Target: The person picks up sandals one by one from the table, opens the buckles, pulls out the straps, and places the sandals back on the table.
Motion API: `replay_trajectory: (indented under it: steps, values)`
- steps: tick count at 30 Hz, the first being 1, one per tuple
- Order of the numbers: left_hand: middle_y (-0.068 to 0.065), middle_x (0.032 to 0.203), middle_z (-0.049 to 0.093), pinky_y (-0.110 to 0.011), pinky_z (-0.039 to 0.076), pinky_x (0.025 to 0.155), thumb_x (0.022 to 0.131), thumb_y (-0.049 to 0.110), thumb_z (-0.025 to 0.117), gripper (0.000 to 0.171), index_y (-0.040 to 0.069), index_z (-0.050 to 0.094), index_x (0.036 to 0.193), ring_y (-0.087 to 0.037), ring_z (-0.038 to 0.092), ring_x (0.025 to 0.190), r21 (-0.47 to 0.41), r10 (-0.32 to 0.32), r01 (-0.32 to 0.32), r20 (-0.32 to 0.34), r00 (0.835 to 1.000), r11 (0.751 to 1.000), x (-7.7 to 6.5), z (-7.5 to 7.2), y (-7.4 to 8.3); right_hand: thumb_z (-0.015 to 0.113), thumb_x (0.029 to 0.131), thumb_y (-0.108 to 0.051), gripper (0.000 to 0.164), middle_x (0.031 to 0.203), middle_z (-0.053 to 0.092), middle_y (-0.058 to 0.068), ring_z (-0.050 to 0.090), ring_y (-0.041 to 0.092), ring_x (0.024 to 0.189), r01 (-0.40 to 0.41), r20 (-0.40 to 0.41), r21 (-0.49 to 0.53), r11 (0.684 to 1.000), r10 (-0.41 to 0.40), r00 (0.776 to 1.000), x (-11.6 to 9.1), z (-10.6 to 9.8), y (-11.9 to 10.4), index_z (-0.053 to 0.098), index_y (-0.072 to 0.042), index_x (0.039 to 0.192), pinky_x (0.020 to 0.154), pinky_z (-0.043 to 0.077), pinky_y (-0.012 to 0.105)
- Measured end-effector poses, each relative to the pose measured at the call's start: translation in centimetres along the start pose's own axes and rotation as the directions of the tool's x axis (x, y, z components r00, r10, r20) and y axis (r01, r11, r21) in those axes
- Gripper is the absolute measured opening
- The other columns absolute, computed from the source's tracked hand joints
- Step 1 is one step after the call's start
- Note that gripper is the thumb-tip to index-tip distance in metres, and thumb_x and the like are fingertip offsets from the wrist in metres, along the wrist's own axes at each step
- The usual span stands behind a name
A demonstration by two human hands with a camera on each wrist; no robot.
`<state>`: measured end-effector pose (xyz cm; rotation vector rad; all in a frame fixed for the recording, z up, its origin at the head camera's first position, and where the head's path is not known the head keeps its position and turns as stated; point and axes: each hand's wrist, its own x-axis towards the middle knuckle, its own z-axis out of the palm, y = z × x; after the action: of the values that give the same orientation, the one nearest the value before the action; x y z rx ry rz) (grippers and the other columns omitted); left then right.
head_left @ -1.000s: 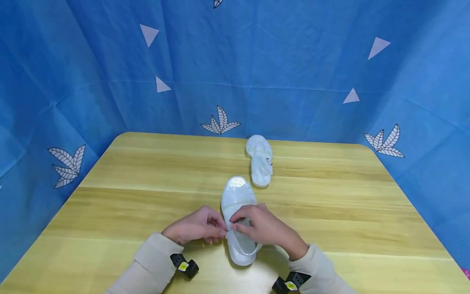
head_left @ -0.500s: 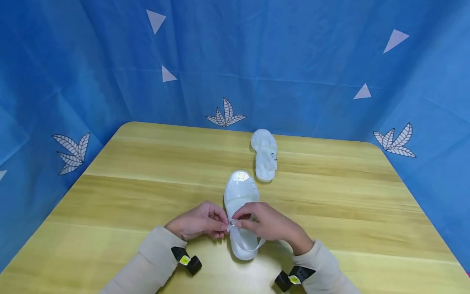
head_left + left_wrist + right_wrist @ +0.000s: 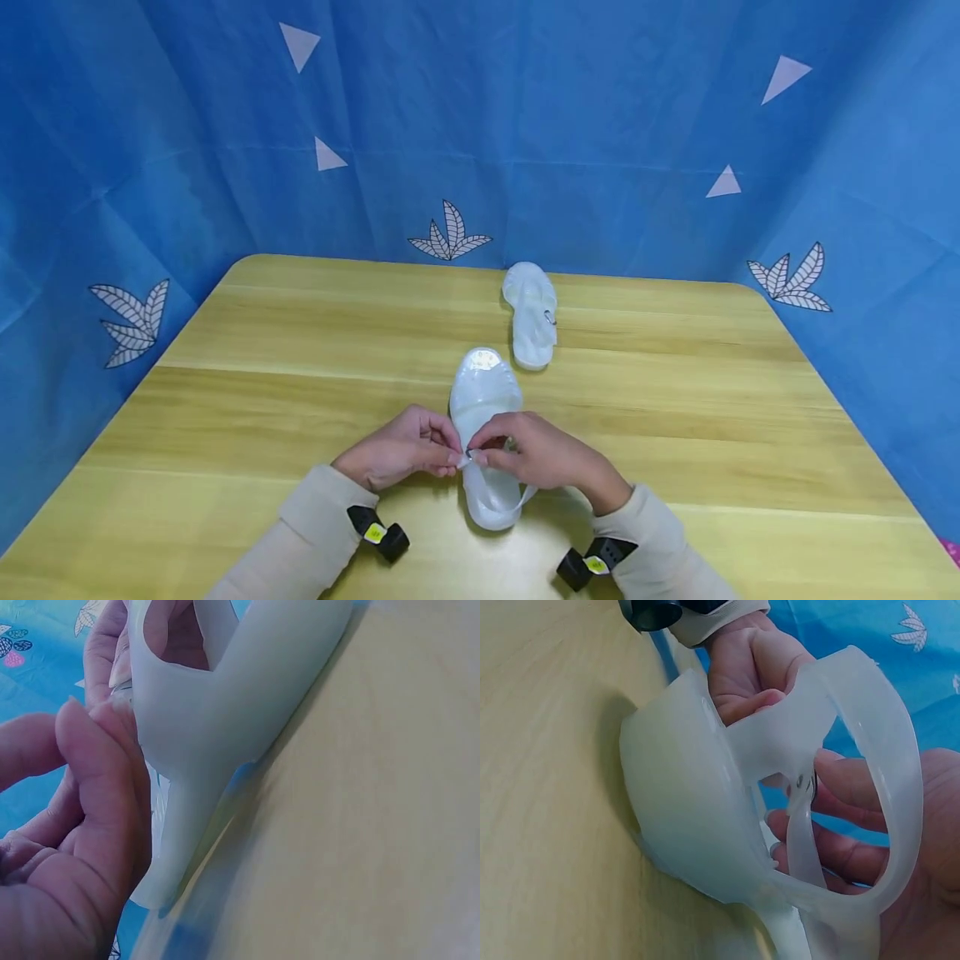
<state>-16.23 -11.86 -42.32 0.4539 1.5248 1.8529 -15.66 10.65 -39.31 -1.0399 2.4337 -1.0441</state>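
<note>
A: Grip?
B: Left hand [image 3: 408, 447] pinching strap end [image 3: 462, 462], right hand [image 3: 542, 452] pinching at the buckle [image 3: 469, 453].
A: White sandal [image 3: 485, 398] where?
B: On the table [image 3: 330, 325], sole down, between both hands (second sandal [image 3: 529, 317] beyond, near far edge).

The head camera looks forward and down from above and behind the left fingers [image 3: 441, 456] and right fingers [image 3: 492, 429], far enough back to show the surface [image 3: 300, 342] around them and blue cloth [image 3: 585, 100] beyond. The left wrist camera [image 3: 392, 543] sits very close, looking past the left fingers to the right ones (the surface looks tipped sideways). The right wrist camera [image 3: 573, 570] is close too, looking past the right fingers to the left ones. All three share the sandal [image 3: 486, 392] by the fingers.
</note>
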Motion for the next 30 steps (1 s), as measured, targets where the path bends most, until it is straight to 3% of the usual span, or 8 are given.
replay_trajectory:
  steps: [5,12,19,30]
  values:
    - [-0.007,0.076,0.064,-0.02,0.052,0.062,0.083,-0.007,0.061,0.005,-0.002,0.06,0.085,-0.012,0.06,0.068,0.016,0.027,-0.027,-0.006,1.0,1.0,0.2,0.4,0.4,0.061,0.092,-0.016,0.014,0.092,0.068,-0.006,0.058,0.003,0.084,-0.025,0.008,0.022,0.999,0.024,1.0,0.0,-0.4,-0.1,0.07,-0.01,0.1,0.075,0.049,0.022]
    - [-0.008,0.076,0.063,-0.02,0.052,0.062,0.081,-0.009,0.061,0.009,0.0,0.059,0.082,-0.013,0.06,0.067,0.041,0.02,-0.017,-0.067,0.998,0.999,0.2,0.7,0.7,0.061,0.092,-0.015,0.014,0.089,0.067,-0.003,0.058,0.004,0.083,-0.016,-0.006,0.079,0.997,0.017,1.0,0.3,-0.2,-0.2,0.069,-0.007,0.099,0.075,0.049,0.022]
    - [-0.009,0.076,0.064,-0.02,0.052,0.062,0.08,-0.009,0.061,0.008,-0.002,0.058,0.083,-0.013,0.061,0.067,0.064,0.026,-0.021,-0.082,0.996,0.998,0.1,1.2,0.4,0.061,0.091,-0.013,0.011,0.086,0.065,-0.003,0.056,0.004,0.08,-0.04,-0.009,0.097,0.994,0.041,0.999,0.0,0.4,-0.1,0.068,-0.007,0.097,0.072,0.049,0.022]
    - [-0.008,0.077,0.066,-0.021,0.053,0.062,0.078,-0.011,0.061,0.014,-0.017,0.056,0.089,-0.013,0.062,0.068,0.081,0.054,-0.041,-0.156,0.986,0.996,0.0,2.0,0.7,0.062,0.091,-0.015,0.012,0.086,0.066,-0.002,0.057,0.005,0.08,-0.04,-0.043,0.108,0.993,0.045,0.998,-0.1,0.5,-0.3,0.068,-0.006,0.097,0.072,0.049,0.022]
